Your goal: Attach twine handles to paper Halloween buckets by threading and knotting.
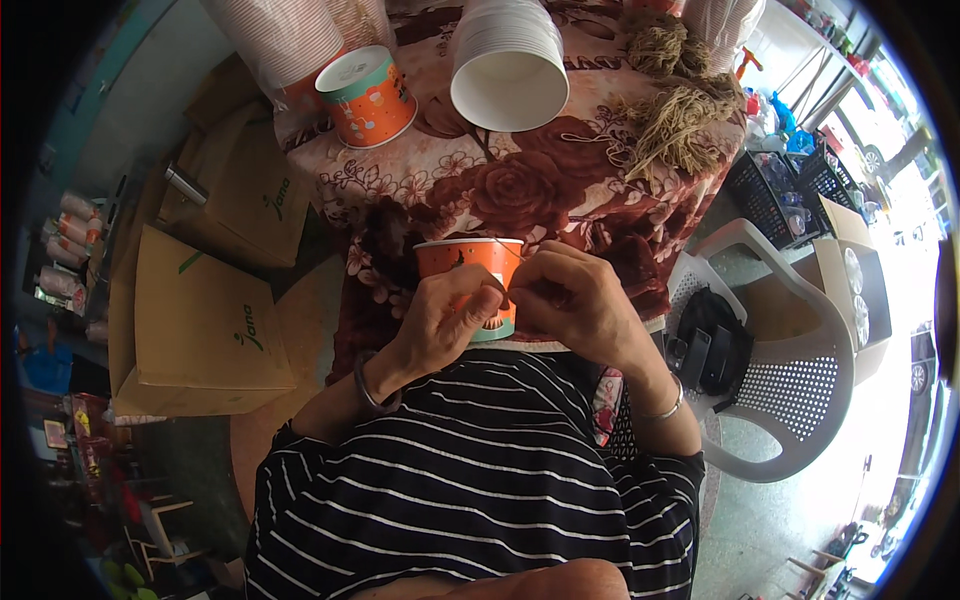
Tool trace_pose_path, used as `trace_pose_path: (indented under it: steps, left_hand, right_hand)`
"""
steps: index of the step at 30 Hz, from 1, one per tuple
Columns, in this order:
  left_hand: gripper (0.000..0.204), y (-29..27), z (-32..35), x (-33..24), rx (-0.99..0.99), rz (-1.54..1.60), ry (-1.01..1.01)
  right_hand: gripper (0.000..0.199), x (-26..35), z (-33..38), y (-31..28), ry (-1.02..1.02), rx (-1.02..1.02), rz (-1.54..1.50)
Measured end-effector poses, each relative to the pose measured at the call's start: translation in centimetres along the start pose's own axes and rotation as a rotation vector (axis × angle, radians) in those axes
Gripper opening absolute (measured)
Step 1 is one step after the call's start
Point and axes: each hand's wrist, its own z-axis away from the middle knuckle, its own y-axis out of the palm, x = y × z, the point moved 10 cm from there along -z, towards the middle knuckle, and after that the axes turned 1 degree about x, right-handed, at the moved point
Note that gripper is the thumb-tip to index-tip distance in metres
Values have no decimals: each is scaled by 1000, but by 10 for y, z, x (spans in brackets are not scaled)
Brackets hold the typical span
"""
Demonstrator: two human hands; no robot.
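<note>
- Orange tub (470,254): rim up, just at the worktop's (512,186) near edge, in front of the draped cloth. Couldn't tell if it rested on anything.
- Left hand (448,312): on the tub's left front, thumb and forefinger pressed together near its middle. Anything pinched there was too small to make out.
- Right hand (576,300): at the tub's right side, fingers curled, thumb and fingertips drawn together. Couldn't tell what they gripped.
- Thin dark strand (517,249): looked to run from the tub's rim toward the right hand. No finished knot or fixing that I could see.
- Progress, my read: this one was mid-job, both hands busy on it, nothing released.
- Second orange tub (372,110): upside down toward the worktop's far left corner, clear of the hands. Done or waiting, couldn't tell.
- White tub stack (510,85): on its side at the far edge, mouth facing the person, nested, so unworked by the look of it.
- Bagged stack (280,40): far left corner, in clear plastic; also looked unused.
- Straw-coloured twine (680,125): loose heaps along the right edge, plenty left.
</note>
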Motion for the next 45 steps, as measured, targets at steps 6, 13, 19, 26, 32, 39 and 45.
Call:
trace_pose_path:
  steps: [6, 13, 19, 26, 32, 39, 45]
  left_hand:
    - [28, 8, 2, 7, -12, 127, -124]
    - [15, -3, 2, 1, -76, -35, -12]
    - [5, -5, 2, -5, -101, -43, 46]
    - [11, -9, 6, -15, -113, -123, 110]
    - [19, -13, 10, -48, -218, -485, 439]
    - [21, -5, 27, -55, -179, -653, 677]
    - [19, -30, 8, -8, -251, -605, 421]
  right_hand:
    - [11, 4, 1, 6, -105, 22, 13]
    - [8, 6, 0, 7, -144, -7, 5]
    - [16, 9, -1, 3, -65, -16, 28]
    - [10, 1, 2, 7, -34, -29, -20]
    - [9, -20, 3, 11, 165, -28, -126]
    - [8, -49, 3, 33, 385, 200, -455]
    - [5, -70, 2, -2, 373, -79, -605]
